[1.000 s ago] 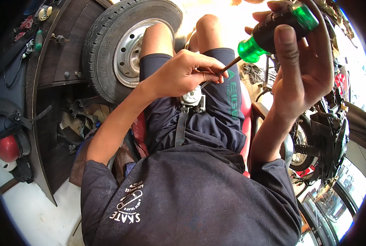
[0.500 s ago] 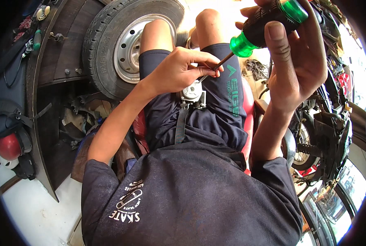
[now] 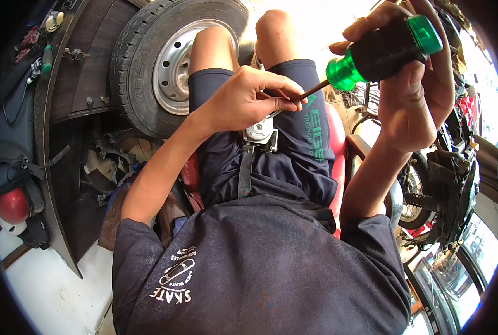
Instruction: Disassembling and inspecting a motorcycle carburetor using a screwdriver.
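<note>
In the head view, the green-and-black screwdriver [image 3: 383,54] runs leftward from the right hand [image 3: 413,109], which grips its handle, to the left hand [image 3: 250,96], which pinches its shaft just beside a pale metal part [image 3: 260,132].

Head-worn fisheye, left one of a pair. Looks steeply down from above dark shirt [image 3: 260,251], close under lens. Forward of shirt: right hand [image 3: 413,114], nearer the lens than left hand [image 3: 248,99]. Wheel [image 3: 173,70] farther off, forward-left of shirt.
</note>
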`<state>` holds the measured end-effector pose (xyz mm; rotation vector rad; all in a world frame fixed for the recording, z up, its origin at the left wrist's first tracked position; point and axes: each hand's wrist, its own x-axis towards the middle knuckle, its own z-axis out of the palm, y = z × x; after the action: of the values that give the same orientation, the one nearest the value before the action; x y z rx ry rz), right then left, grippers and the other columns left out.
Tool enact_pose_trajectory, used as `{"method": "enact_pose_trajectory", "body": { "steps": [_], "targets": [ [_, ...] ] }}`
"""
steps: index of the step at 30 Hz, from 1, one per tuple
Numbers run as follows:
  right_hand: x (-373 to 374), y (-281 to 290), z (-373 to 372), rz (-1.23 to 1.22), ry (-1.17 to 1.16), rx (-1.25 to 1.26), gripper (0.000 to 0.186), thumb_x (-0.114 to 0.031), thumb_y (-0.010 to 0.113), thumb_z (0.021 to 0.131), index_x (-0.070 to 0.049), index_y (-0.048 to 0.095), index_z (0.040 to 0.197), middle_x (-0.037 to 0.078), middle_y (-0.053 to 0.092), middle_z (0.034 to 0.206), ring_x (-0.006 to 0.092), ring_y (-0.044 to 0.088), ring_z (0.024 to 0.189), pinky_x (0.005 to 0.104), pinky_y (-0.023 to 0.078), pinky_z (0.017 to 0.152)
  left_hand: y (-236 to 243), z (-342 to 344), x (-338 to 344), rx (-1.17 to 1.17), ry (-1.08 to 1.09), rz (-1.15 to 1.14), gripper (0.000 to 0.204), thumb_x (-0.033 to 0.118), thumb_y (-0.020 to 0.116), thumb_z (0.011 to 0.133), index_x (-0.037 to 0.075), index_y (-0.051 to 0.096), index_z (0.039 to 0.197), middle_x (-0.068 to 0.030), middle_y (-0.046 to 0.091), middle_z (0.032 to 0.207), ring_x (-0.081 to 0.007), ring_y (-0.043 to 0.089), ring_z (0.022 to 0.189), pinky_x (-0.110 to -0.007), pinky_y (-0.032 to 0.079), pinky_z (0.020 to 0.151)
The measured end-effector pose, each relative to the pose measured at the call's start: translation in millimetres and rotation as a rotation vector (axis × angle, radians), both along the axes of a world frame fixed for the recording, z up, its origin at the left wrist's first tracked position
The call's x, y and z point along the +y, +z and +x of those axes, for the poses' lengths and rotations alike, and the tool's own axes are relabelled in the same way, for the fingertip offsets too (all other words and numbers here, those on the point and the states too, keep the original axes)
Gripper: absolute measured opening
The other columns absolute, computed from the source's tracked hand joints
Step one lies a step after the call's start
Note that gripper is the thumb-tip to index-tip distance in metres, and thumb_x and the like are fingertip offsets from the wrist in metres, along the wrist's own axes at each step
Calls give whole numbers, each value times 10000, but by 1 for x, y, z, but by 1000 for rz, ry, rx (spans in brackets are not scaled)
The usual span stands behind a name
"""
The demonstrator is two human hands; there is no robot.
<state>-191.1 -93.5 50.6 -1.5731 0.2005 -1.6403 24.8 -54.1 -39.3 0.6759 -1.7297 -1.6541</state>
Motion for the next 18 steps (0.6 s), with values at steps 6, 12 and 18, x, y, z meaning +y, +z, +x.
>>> {"method": "enact_pose_trajectory", "body": {
  "steps": [6,12,18],
  "targets": [
    [28,13,-19,206,-13,196,839,-299,750,979,116,285,1540,225,615,1219,301,698,931,531,610,866,-1,1,1,33,-19,85,215,-134,595,960,-86,710,1135,-160,748,1086,-232,744,1031,-330,625,925],
    [19,11,1,155,52,-26,950,-307,788,920,127,243,1567,283,680,1052,362,728,849,468,617,778,-3,5,-1,43,-72,13,225,-148,585,957,-90,702,1141,-166,743,1086,-240,743,1031,-341,626,932],
    [42,23,15,359,-249,49,897,-305,851,844,80,352,1482,345,680,1142,393,744,919,463,626,780,-7,2,3,64,28,79,163,-135,655,920,-96,714,1068,-168,752,1050,-219,756,987,-323,637,873]
  ]
}}
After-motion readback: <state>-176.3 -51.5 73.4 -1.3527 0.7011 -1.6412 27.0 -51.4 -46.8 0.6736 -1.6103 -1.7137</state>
